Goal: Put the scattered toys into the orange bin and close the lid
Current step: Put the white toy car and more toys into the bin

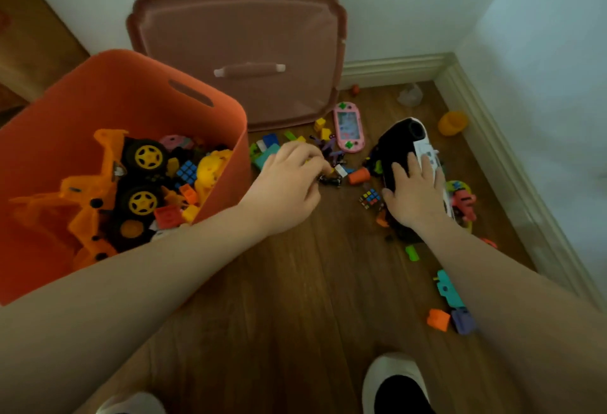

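The orange bin stands open at the left, holding an orange toy truck and several blocks. Its brownish lid leans against the wall behind it. Just right of the bin, my left hand reaches down with curled fingers that pinch small toy pieces on the floor. My right hand lies with spread fingers on a large black and white toy. A pink handheld game, a small puzzle cube and an orange cylinder lie between and beyond my hands.
Loose blocks are scattered on the wooden floor: a green one, a teal piece, orange and purple ones. A yellow cup sits near the right wall's skirting. My slippered foot is at the bottom.
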Motion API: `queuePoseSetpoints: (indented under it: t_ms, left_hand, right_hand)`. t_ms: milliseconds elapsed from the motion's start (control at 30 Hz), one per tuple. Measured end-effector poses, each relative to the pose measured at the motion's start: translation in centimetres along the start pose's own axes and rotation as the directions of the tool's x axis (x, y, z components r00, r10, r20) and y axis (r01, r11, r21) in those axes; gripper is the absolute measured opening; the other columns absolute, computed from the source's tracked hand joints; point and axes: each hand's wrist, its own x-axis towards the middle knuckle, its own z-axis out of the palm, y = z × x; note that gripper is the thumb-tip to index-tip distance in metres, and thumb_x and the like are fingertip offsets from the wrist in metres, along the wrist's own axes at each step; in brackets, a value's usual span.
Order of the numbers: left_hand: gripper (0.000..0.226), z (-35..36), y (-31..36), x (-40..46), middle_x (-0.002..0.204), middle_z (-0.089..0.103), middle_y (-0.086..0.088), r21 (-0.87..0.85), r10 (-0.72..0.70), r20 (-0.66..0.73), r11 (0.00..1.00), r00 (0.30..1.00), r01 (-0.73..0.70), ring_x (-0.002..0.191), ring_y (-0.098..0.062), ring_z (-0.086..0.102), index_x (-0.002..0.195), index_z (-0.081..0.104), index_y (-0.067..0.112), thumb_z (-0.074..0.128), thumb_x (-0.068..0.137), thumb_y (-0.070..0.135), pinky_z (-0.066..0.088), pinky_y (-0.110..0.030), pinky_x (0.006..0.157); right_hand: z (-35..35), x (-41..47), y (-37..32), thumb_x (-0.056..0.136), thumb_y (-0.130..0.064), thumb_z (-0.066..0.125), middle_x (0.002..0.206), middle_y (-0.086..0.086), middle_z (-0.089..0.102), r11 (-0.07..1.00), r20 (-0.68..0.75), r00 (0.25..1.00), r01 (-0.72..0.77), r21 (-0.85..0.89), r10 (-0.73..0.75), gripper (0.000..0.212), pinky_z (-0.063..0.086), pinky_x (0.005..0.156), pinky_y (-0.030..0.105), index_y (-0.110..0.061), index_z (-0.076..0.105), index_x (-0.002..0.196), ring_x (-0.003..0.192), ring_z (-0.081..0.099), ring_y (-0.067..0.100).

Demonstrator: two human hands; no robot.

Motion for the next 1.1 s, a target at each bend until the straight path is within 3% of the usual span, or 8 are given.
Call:
queuePoseSetpoints:
  t_ms: [100,200,300,400,533,667,900,1100]
  left_hand:
    - [0.038,3.7,-0.2,1.9,0.135,0.039,-0.001,0.067,-0.043,0.181,0.997,0.983,0.031,0.13,-0.021,0.029,0.127,0.048,0.02,0.049,0.088,0.02,0.029,-0.039,0.105]
    - [0.053,7.2,-0.8,4.7,0.146,0.024,-0.002,0.111,-0.173,0.338,0.983,0.925,0.143,0.13,-0.023,0.033,0.139,0.033,0.023,0.051,0.089,0.02,0.037,-0.036,0.101]
    - [0.062,9.8,-1.7,6.5,0.152,0.013,-0.006,0.142,-0.376,0.378,0.927,0.846,0.348,0.117,-0.028,0.05,0.145,0.021,0.026,0.05,0.09,0.02,0.046,-0.035,0.089]
    - [0.064,12.4,-2.0,8.3,0.152,0.009,-0.01,0.243,-0.452,0.425,0.892,0.785,0.382,0.108,-0.033,0.055,0.146,0.015,0.029,0.048,0.092,0.023,0.048,-0.036,0.079]
    - [0.063,14.7,-2.3,9.8,0.153,0.008,-0.011,0.375,-0.464,0.422,0.871,0.778,0.316,0.116,-0.033,0.048,0.145,0.017,0.029,0.049,0.092,0.019,0.049,-0.039,0.084]
    - [0.064,16.5,-2.9,10.4,0.154,0.004,-0.013,0.489,-0.482,0.419,0.834,0.77,0.256,0.136,-0.037,0.02,0.145,0.017,0.025,0.052,0.092,0.019,0.03,-0.046,0.105]
    - [0.039,17.4,-3.3,11.1,0.148,0.009,-0.017,0.463,-0.465,0.415,0.848,0.782,0.259,0.122,-0.037,0.038,0.128,0.04,0.01,0.052,0.09,0.009,0.043,-0.043,0.093]
    - [0.031,17.4,-3.6,11.4,0.138,0.018,-0.019,0.428,-0.493,0.455,0.851,0.742,0.303,0.111,-0.036,0.044,0.116,0.047,0.013,0.052,0.087,0.003,0.045,-0.04,0.089]
  right_hand:
    - [0.9,0.5,2.5,0.094,-0.031,0.045,0.157,0.014,0.002,0.992,0.001,0.996,-0.094,0.078,0.095,0.061,0.001,0.115,0.05,-0.017,0.019,0.147,0.144,-0.003,0.033]
    - [1.2,1.7,4.8,0.093,-0.022,0.047,0.157,0.016,0.004,0.976,0.01,0.994,-0.106,0.188,0.106,0.063,0.012,0.115,0.05,-0.013,0.015,0.147,0.143,0.004,0.036]
    - [1.1,3.0,5.9,0.091,-0.02,0.055,0.153,0.02,0.013,0.912,0.075,0.994,-0.1,0.397,0.077,0.071,0.027,0.108,0.048,-0.01,0.011,0.147,0.138,0.02,0.04]
    - [1.9,4.1,6.8,0.087,-0.03,0.061,0.145,0.023,0.029,0.886,0.104,0.99,-0.132,0.444,0.095,0.087,0.03,0.107,0.047,-0.011,0.002,0.148,0.13,0.032,0.041]
    - [3.2,4.1,6.2,0.084,-0.038,0.063,0.143,0.02,0.031,0.891,0.005,0.986,-0.155,0.427,0.169,0.092,0.024,0.106,0.046,-0.016,0.002,0.149,0.129,0.029,0.043]
    - [3.9,4.4,5.5,0.084,-0.039,0.062,0.143,0.019,0.03,0.904,-0.044,0.977,-0.174,0.39,0.207,0.092,0.034,0.099,0.043,-0.018,0.0,0.148,0.13,0.025,0.042]
    - [3.6,5.5,5.3,0.082,-0.041,0.061,0.14,0.019,0.033,0.918,-0.048,0.978,-0.171,0.358,0.201,0.091,0.041,0.09,0.041,-0.019,0.001,0.147,0.126,0.029,0.039]
    - [3.5,5.6,5.4,0.081,-0.041,0.061,0.14,0.02,0.034,0.919,-0.051,0.98,-0.163,0.36,0.194,0.09,0.042,0.088,0.041,-0.02,0.003,0.146,0.126,0.029,0.04]
